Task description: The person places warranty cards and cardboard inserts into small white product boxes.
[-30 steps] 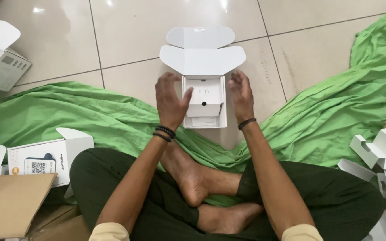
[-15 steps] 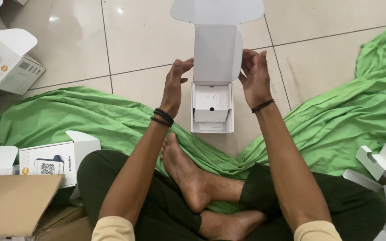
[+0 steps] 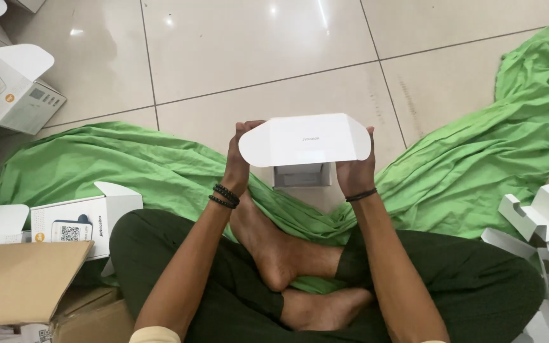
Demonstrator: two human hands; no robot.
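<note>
I sit cross-legged on a tiled floor with a green cloth point(image 3: 96, 168) under me. A small white carton point(image 3: 304, 141) rests in front of my feet, its wide top flap folded over toward me and hiding the inside. My left hand point(image 3: 239, 159) presses the flap's left end, with black bead bracelets on that wrist. My right hand point(image 3: 355, 168) holds the flap's right end and wears a thin black band. The grey lower front of the carton point(image 3: 302, 176) shows beneath the flap.
An open white printed box point(image 3: 77, 222) lies by my left knee, beside a brown cardboard sheet point(image 3: 17, 279). More open white boxes point(image 3: 17, 89) sit at the far left. Folded white inserts point(image 3: 544, 222) are piled at the right.
The lid stood upright half a second ago; both hands have folded it down toward me so it now covers the carton's opening.
</note>
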